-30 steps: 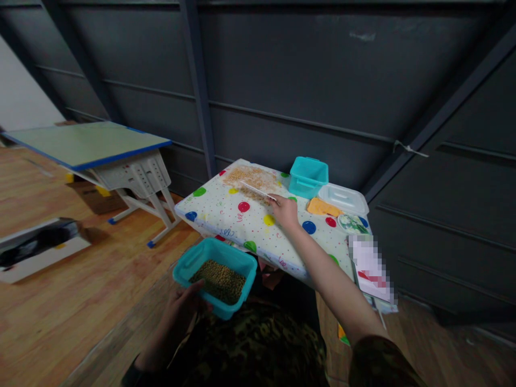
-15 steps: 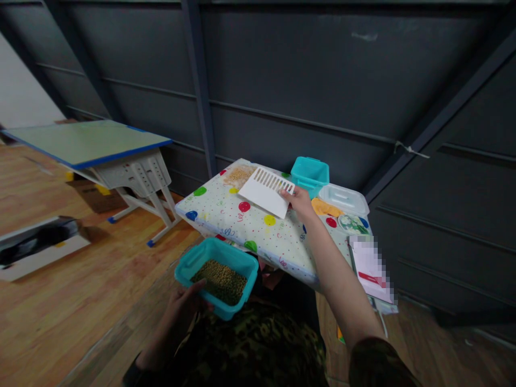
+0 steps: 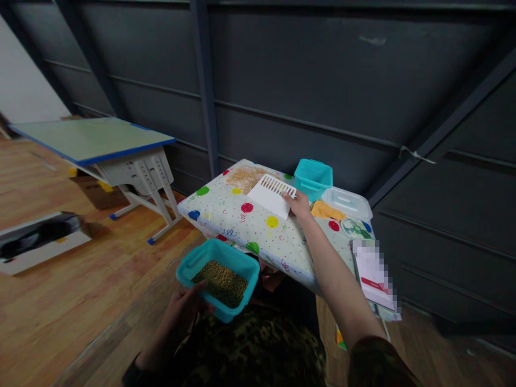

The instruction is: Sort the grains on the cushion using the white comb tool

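Observation:
My left hand (image 3: 186,302) grips a teal tub (image 3: 217,278) of greenish beans, held below the near edge of a small table with a polka-dot cloth (image 3: 242,226). My right hand (image 3: 299,204) reaches over the table and is closed on a white slotted scraper (image 3: 271,195), lifted and tilted above the cloth. A pile of tan grains (image 3: 244,177) lies at the table's far left corner, just beyond the scraper.
On the table's right stand a second teal tub (image 3: 313,178), a clear lidded box (image 3: 347,202), an orange cloth (image 3: 325,210) and a paper booklet (image 3: 373,273). A blue-edged desk (image 3: 92,141) stands to the left on the wooden floor. A dark panelled wall lies behind.
My right hand raised the scraper from flat on the grains to a tilted position above the cloth, drawn slightly back. The left hand and its tub stayed put.

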{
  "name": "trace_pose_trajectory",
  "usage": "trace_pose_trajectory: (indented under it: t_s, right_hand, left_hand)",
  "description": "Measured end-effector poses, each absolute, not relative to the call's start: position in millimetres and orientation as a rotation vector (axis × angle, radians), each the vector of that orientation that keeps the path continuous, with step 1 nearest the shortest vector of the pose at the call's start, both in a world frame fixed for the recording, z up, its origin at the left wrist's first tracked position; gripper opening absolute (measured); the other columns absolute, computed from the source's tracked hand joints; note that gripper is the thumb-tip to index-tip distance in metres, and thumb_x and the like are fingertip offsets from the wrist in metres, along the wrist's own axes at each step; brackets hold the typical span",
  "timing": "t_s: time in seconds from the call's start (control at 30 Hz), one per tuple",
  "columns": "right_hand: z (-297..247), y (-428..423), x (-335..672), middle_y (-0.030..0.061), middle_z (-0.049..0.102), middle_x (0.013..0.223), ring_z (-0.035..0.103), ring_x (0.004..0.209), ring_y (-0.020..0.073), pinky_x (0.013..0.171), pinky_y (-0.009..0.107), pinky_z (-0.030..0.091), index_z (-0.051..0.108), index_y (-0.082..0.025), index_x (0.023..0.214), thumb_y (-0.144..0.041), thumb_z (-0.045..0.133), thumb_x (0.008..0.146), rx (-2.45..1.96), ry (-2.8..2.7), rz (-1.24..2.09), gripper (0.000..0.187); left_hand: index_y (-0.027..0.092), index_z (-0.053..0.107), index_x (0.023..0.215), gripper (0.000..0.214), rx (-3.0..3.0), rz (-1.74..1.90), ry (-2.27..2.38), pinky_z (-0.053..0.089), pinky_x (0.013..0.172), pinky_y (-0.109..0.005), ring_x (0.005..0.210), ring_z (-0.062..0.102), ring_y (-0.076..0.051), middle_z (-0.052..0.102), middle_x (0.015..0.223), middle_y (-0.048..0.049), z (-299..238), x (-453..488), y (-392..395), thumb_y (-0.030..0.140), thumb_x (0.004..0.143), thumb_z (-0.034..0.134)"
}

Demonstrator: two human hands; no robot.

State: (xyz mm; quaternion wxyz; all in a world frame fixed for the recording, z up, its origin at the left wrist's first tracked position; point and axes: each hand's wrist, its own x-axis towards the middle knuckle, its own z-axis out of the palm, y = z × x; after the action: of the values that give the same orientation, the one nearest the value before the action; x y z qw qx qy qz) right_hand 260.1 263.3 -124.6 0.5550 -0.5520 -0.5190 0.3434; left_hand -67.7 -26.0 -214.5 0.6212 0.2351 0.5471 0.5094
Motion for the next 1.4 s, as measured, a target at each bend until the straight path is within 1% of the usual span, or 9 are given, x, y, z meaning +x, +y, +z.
trace_pose_trajectory:
  t_s: [0.17, 0.27, 0.37, 0.5, 0.63, 0.9, 1.03, 1.23, 1.4]
  right_hand:
    - [-120.7, 266.4, 265.5, 0.0110, 0.085, 0.097, 0.074, 0.087, 0.0289, 0.075, 0.038, 0.058, 0.082, -0.016, 0.096, -0.053, 0.086, 0.073, -1.302, -1.250, 0.643, 0.043]
    - [-114.2, 264.4, 273.6, 0.0120, 0.085, 0.102, 0.074, 0.089, 0.0287, 0.076, 0.037, 0.057, 0.081, -0.016, 0.100, -0.056, 0.081, 0.078, -1.237, -1.254, 0.558, 0.046]
    - [-108.8, 259.1, 281.5, 0.0091, 0.083, 0.091, 0.069, 0.080, 0.0263, 0.075, 0.036, 0.053, 0.079, -0.018, 0.097, -0.057, 0.077, 0.083, -1.261, -1.307, 0.382, 0.042]
    - [-106.7, 248.0, 279.2, 0.0026, 0.072, 0.070, 0.059, 0.065, 0.0227, 0.067, 0.033, 0.045, 0.075, -0.020, 0.086, -0.052, 0.074, 0.088, -1.407, -1.426, 0.243, 0.031]
    - [-105.7, 234.8, 262.4, 0.0016, 0.069, 0.069, 0.057, 0.064, 0.0222, 0.065, 0.032, 0.038, 0.076, -0.021, 0.089, -0.045, 0.070, 0.092, -1.497, -1.538, 0.176, 0.025]
    - [-104.3, 216.1, 233.6, 0.0056, 0.079, 0.082, 0.068, 0.074, 0.0254, 0.072, 0.032, 0.045, 0.081, -0.023, 0.104, -0.040, 0.064, 0.097, -1.442, -1.720, 0.133, 0.025]
    - [-104.8, 210.6, 226.3, 0.0072, 0.081, 0.086, 0.072, 0.076, 0.0268, 0.073, 0.033, 0.047, 0.082, -0.023, 0.109, -0.039, 0.063, 0.099, -1.433, -1.736, 0.120, 0.027]
    - [-104.2, 204.8, 218.8, 0.0059, 0.081, 0.085, 0.072, 0.073, 0.0250, 0.073, 0.032, 0.049, 0.082, -0.024, 0.108, -0.036, 0.063, 0.100, -1.406, -1.777, 0.145, 0.024]
    - [-105.1, 202.4, 214.8, 0.0046, 0.083, 0.087, 0.074, 0.077, 0.0251, 0.074, 0.031, 0.051, 0.083, -0.026, 0.108, -0.036, 0.064, 0.099, -1.367, -1.782, 0.154, 0.023]
  left_hand:
    - [0.017, 0.074, 0.050, 0.045, 0.546, 1.209, 1.236, 0.046, 0.039, -0.026, 0.036, 0.064, -0.019, 0.072, 0.045, -0.0083, -219.1, -68.8, -26.4, 0.051, 0.069, 0.096]
    - [0.016, 0.076, 0.052, 0.045, 0.515, 1.188, 1.255, 0.046, 0.040, -0.026, 0.037, 0.066, -0.020, 0.074, 0.046, -0.0090, -221.7, -69.3, -26.3, 0.052, 0.070, 0.095]
    - [0.017, 0.076, 0.052, 0.044, 0.515, 1.187, 1.248, 0.048, 0.041, -0.027, 0.039, 0.067, -0.020, 0.074, 0.047, -0.0087, -224.1, -69.8, -25.0, 0.052, 0.070, 0.095]
    - [0.018, 0.074, 0.049, 0.041, 0.506, 1.188, 1.256, 0.048, 0.040, -0.027, 0.037, 0.065, -0.019, 0.073, 0.045, -0.0067, -223.6, -69.1, -23.7, 0.048, 0.067, 0.097]
    - [0.018, 0.077, 0.052, 0.039, 0.473, 1.195, 1.269, 0.048, 0.039, -0.027, 0.037, 0.066, -0.020, 0.072, 0.044, -0.0058, -217.3, -66.0, -25.3, 0.048, 0.065, 0.098]
    - [0.020, 0.072, 0.045, 0.045, 0.538, 1.197, 1.296, 0.045, 0.040, -0.026, 0.036, 0.060, -0.017, 0.071, 0.043, -0.0075, -211.8, -64.0, -27.6, 0.050, 0.070, 0.094]
    - [0.020, 0.072, 0.044, 0.046, 0.573, 1.179, 1.274, 0.047, 0.042, -0.026, 0.038, 0.063, -0.018, 0.071, 0.043, -0.0082, -210.2, -65.7, -27.3, 0.050, 0.070, 0.095]
    - [0.018, 0.075, 0.046, 0.048, 0.602, 1.174, 1.211, 0.048, 0.042, -0.026, 0.039, 0.065, -0.018, 0.074, 0.047, -0.0103, -205.3, -65.2, -28.2, 0.053, 0.071, 0.095]
    - [0.016, 0.076, 0.047, 0.050, 0.644, 1.156, 1.214, 0.048, 0.042, -0.025, 0.039, 0.064, -0.018, 0.074, 0.047, -0.0114, -205.3, -64.4, -28.5, 0.055, 0.074, 0.094]
